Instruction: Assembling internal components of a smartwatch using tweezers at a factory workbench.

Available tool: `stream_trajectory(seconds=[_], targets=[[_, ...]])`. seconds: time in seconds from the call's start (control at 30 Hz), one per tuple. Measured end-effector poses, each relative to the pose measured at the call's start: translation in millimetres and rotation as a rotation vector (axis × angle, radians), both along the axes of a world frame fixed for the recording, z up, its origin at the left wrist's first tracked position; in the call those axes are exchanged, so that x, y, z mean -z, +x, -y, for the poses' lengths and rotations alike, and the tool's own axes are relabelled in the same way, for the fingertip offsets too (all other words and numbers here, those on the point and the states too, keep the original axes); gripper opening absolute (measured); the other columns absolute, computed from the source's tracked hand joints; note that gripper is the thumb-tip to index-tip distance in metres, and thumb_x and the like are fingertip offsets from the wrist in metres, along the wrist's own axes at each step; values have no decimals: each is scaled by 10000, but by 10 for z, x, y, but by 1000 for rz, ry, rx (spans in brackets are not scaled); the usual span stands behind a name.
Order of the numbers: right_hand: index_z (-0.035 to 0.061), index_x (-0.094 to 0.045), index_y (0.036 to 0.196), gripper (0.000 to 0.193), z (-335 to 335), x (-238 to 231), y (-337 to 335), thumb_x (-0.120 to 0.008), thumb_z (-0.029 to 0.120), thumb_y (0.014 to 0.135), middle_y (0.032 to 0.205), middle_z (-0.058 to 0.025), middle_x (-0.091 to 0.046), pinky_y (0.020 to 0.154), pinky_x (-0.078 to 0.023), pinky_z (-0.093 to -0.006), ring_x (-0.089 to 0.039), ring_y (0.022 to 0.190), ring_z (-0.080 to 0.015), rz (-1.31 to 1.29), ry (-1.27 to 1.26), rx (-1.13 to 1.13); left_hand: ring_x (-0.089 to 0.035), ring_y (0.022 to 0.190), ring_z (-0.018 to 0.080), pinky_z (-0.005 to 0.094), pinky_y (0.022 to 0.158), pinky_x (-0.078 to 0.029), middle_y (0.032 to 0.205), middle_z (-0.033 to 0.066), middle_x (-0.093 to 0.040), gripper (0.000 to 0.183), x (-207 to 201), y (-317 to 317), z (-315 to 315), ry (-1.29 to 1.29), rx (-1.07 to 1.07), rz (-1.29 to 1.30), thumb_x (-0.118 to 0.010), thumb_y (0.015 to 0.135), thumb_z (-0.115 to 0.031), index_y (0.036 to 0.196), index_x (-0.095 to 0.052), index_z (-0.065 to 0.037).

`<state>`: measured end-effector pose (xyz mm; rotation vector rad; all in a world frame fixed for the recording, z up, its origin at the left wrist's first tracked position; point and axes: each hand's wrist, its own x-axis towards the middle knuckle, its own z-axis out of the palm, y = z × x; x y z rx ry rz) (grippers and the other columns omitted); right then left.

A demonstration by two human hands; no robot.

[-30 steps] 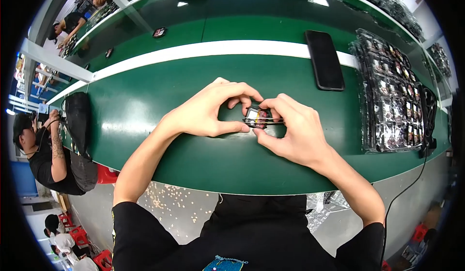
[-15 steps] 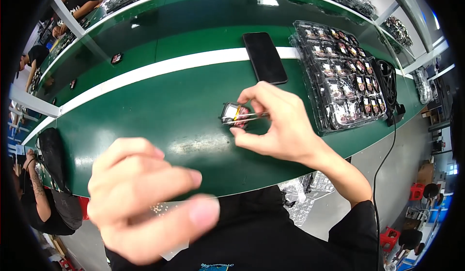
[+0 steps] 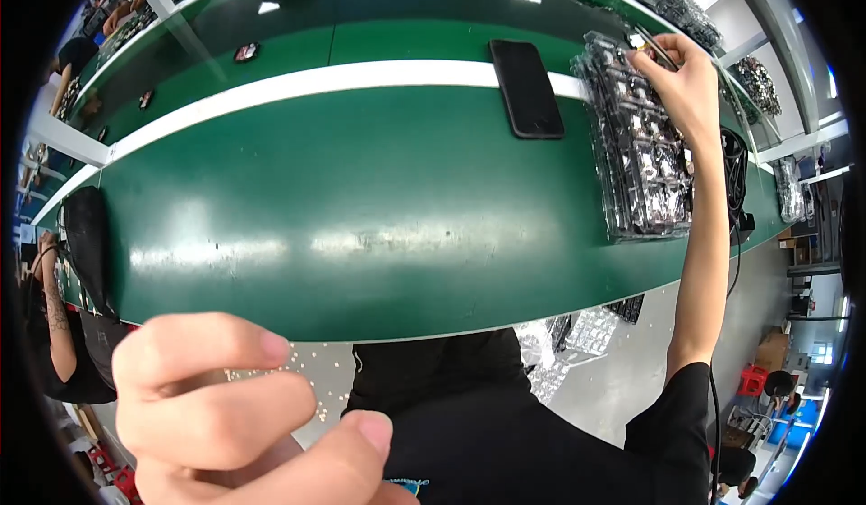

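Observation:
My right hand (image 3: 681, 77) reaches over the far end of the clear plastic tray (image 3: 603, 189), its fingers closed on metal tweezers (image 3: 664, 49). Near the tweezer tips is a small part with a white and yellow face (image 3: 638, 41); whether the tips still grip it I cannot tell. Rows of small black and silver parts fill the compartments of the tray, partly hidden by my hand and forearm. In the near left foreground my left hand (image 3: 234, 406) hangs in the air, fingers loosely curled and thumb apart, with nothing in it.
A black phone (image 3: 527, 90) lies left of the tray across the white strip (image 3: 388, 73) of the green table (image 3: 343, 171). A small dark part (image 3: 246, 52) lies behind the strip. A black bag (image 3: 86, 243) sits at the left end; coiled black cable (image 3: 735, 167) lies right of the tray.
My right hand has gone from the table's middle to the far end of the tray, carrying the tweezers and small part. My left hand has dropped lower and nearer, staying empty.

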<state>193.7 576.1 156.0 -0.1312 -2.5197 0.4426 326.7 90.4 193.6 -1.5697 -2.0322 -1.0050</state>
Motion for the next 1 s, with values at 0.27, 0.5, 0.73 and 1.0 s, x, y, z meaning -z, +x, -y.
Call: stream_trajectory(seconds=[0.27, 0.5, 0.73, 1.0], targets=[[16, -815, 1090, 618, -432, 112, -235, -840, 542, 767, 974, -195, -815, 940, -601, -444, -798, 990, -340, 289, 101, 274, -703, 898, 330, 402, 788, -556, 1024, 113, -733, 376, 712, -1088, -137, -173, -328, -61, -866, 823, -112, 1179, -766, -42], [-69, -788, 1138, 699, -285, 11, -49, -863, 561, 845, 864, -139, -773, 802, -567, -336, -736, 808, -188, 167, -59, 133, -583, 1384, 369, 455, 1185, -448, 1487, 153, -619, 541, 1613, -2416, 510, -240, -809, 101, -798, 969, -260, 1442, -626, -63], [-31, -763, 1108, 290, 1004, 97, 566, -858, 161, 914, 720, 69, -566, 601, -359, -249, -458, 658, -36, 141, -536, -270, -641, 1321, 364, 468, 1124, -503, 1374, 199, -707, 725, 1929, -3079, 555, -185, -997, 217, -833, 947, -431, 1517, -573, -68], [-21, -738, 1123, 278, 1633, 838, 587, -858, 123, 918, 680, 24, -457, 571, -358, -275, -399, 648, -54, 380, -683, -570, -674, 1136, 271, 403, 1025, -533, 1217, 134, -734, 584, 1824, -2999, 577, -57, -927, 344, -842, 951, -241, 1457, -621, -51]])
